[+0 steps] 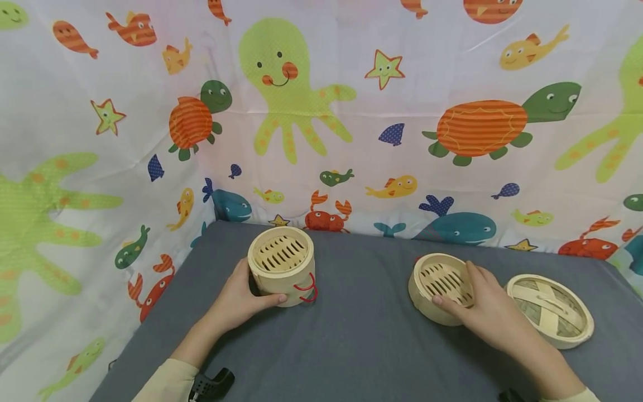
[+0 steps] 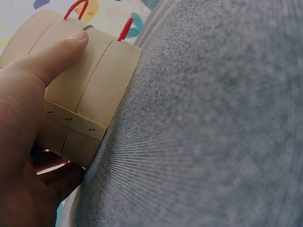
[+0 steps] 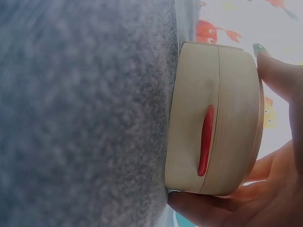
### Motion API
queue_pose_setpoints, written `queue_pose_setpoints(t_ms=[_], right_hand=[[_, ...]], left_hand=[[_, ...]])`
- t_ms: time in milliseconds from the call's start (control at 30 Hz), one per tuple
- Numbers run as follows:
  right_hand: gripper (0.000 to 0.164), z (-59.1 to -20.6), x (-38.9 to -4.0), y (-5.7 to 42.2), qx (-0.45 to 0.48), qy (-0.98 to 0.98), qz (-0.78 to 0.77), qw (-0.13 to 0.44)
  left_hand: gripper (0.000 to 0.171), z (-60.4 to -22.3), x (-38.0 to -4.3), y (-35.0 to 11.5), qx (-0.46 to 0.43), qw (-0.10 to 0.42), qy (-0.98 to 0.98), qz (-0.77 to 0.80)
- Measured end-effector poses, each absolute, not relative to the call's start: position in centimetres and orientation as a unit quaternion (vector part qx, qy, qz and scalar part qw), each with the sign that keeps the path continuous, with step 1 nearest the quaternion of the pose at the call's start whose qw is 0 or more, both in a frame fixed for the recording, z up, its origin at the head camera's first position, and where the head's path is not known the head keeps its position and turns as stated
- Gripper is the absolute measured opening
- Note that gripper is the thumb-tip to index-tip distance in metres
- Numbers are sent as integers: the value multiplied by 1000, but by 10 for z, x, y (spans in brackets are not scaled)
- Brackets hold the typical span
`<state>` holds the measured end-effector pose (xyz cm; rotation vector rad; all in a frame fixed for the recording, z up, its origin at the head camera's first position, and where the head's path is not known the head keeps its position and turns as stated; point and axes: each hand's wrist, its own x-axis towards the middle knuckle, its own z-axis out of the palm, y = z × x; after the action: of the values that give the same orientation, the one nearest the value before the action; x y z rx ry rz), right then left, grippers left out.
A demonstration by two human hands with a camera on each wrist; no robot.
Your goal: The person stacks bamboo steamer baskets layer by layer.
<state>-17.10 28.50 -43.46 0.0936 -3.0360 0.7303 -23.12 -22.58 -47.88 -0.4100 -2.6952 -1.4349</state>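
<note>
On the left of the table stands a tall bamboo steamer stack, with a slatted top and red cord loops on its side. My left hand grips its near left side; in the left wrist view the thumb lies along the wall of the stacked baskets. To the right, a single low bamboo steamer basket with a slatted inside sits on the cloth. My right hand holds it, thumb at the near rim and fingers round the right side. In the right wrist view the basket wall carries a red loop.
A round bamboo steamer lid with a crossed band and a handle lies just right of my right hand. Grey cloth covers the table. Behind and to the left hangs a curtain printed with sea animals.
</note>
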Motion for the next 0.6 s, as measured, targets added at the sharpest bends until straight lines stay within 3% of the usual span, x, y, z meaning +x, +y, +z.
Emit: queue_pose_setpoints(t_ms=[600], right_hand=[[129, -434, -174, 287, 12, -972, 232, 25]], left_hand=[[124, -478, -231, -226, -133, 28, -879, -457]])
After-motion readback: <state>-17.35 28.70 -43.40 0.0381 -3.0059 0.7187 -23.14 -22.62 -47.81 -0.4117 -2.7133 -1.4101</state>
